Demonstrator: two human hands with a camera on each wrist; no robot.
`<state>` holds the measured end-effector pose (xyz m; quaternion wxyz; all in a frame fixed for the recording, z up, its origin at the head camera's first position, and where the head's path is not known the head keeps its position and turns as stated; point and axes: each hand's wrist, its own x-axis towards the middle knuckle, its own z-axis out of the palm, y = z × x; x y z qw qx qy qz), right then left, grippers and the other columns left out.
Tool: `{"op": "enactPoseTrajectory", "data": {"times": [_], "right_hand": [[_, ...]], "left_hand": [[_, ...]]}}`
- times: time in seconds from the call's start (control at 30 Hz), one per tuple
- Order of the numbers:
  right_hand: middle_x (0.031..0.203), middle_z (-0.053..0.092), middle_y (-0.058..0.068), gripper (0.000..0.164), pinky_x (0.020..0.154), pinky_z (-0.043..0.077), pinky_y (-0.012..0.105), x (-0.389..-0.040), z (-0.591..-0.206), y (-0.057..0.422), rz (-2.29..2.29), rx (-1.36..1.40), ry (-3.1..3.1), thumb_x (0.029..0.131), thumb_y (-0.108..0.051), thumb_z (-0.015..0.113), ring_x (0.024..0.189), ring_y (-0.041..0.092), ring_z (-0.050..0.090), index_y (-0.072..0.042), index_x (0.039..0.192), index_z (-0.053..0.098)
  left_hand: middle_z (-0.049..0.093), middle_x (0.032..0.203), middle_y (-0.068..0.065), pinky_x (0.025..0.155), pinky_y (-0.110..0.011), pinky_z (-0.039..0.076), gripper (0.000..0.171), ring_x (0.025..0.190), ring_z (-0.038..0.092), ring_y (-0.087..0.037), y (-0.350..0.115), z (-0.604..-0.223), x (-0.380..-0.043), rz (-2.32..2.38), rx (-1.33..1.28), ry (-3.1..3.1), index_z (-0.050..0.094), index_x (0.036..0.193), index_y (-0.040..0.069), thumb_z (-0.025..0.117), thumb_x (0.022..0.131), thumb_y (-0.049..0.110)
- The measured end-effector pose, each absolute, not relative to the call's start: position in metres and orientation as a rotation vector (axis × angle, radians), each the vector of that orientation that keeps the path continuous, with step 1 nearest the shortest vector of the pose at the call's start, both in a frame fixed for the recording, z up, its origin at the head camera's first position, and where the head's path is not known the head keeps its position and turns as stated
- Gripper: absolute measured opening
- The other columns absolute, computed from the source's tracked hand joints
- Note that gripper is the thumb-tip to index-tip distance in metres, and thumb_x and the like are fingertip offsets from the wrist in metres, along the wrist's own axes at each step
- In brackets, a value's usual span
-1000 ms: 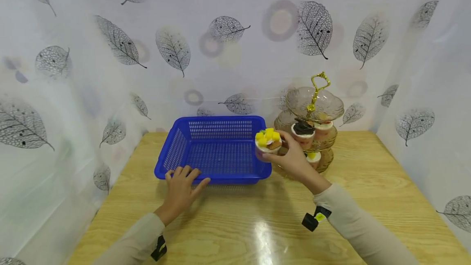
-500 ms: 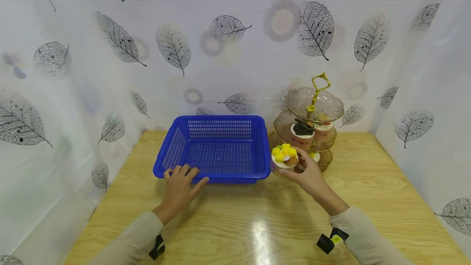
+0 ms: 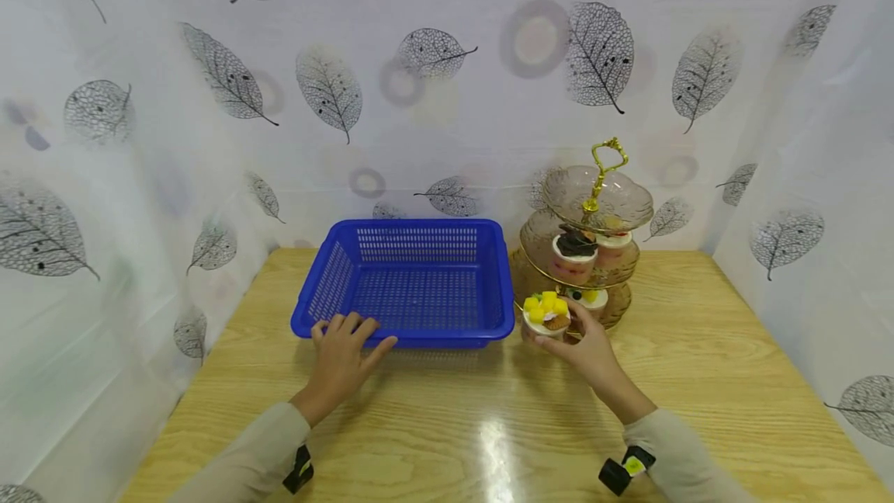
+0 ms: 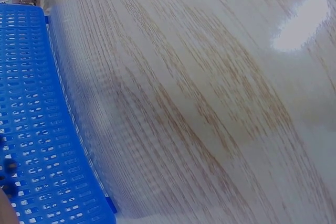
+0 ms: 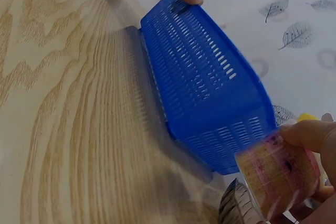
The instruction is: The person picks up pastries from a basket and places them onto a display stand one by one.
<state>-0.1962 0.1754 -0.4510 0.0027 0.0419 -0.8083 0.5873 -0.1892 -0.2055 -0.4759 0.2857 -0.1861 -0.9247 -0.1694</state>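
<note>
My right hand (image 3: pixel 594 355) grips a dessert cup (image 3: pixel 544 318) topped with yellow cubes and a brown biscuit. The cup is upright at the front left edge of the lowest tier of a tiered cake stand (image 3: pixel 615 286). In the right wrist view the cup's clear side (image 5: pixel 275 174) shows pink and tan layers, with the thumb pressed along its upper edge. My left hand (image 3: pixel 342 363) holds the front rim of a blue plastic basket (image 3: pixel 419 336), fingers bent over the rim and thumb along the outside. Inside, the basket shows only its bare slotted floor.
On the middle tier sit a cup with dark topping (image 3: pixel 574 254) and another cup (image 3: pixel 615 248) behind it. A further cup (image 3: pixel 589 300) is on the lowest tier. A gold handle (image 3: pixel 609 154) rises from the stand. Leaf-printed sheeting (image 3: pixel 447 123) encloses the wooden table (image 3: pixel 419 425).
My right hand has carried the yellow-topped dessert cup from over the basket's right rim, rightward and down to the stand's lowest tier. My left hand has stayed at the basket's rim.
</note>
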Motion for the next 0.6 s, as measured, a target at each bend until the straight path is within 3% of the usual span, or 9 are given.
{"op": "enactPoseTrajectory", "data": {"times": [0.13, 0.37, 0.6], "right_hand": [[0.14, 0.043, 0.021, 0.075, 0.097, 0.041, 0.041, -0.201, -0.459, 0.174, 1.818, 0.046, -2.516, 0.083, -0.009, 0.074, 0.122, 0.033, 0.046, -0.001, 0.146, 0.033], [0.135, 0.047, 0.019, 0.075, 0.084, 0.039, 0.016, -0.21, -0.473, 0.167, 1.842, -0.188, -2.384, 0.082, -0.014, 0.076, 0.117, 0.027, 0.047, -0.002, 0.144, 0.036], [0.134, 0.046, 0.024, 0.078, 0.078, 0.038, 0.007, -0.217, -0.48, 0.157, 1.89, -0.276, -2.252, 0.08, -0.012, 0.078, 0.119, 0.03, 0.047, 0.004, 0.141, 0.033]], "left_hand": [[0.058, 0.087, -0.003, 0.084, -0.061, 0.025, 0.032, 0.083, 0.05, -0.027, -0.206, -0.476, -0.189, -0.457, -0.5, -2.473, 0.066, 0.094, 0.016, 0.067, 0.085, 0.047], [0.058, 0.087, -0.004, 0.084, -0.061, 0.025, 0.035, 0.083, 0.049, -0.027, -0.206, -0.477, -0.19, -0.455, -0.497, -2.473, 0.066, 0.093, 0.015, 0.064, 0.086, 0.049], [0.058, 0.087, -0.004, 0.083, -0.06, 0.026, 0.035, 0.083, 0.05, -0.027, -0.207, -0.478, -0.191, -0.439, -0.495, -2.473, 0.067, 0.093, 0.015, 0.065, 0.086, 0.049]]}}
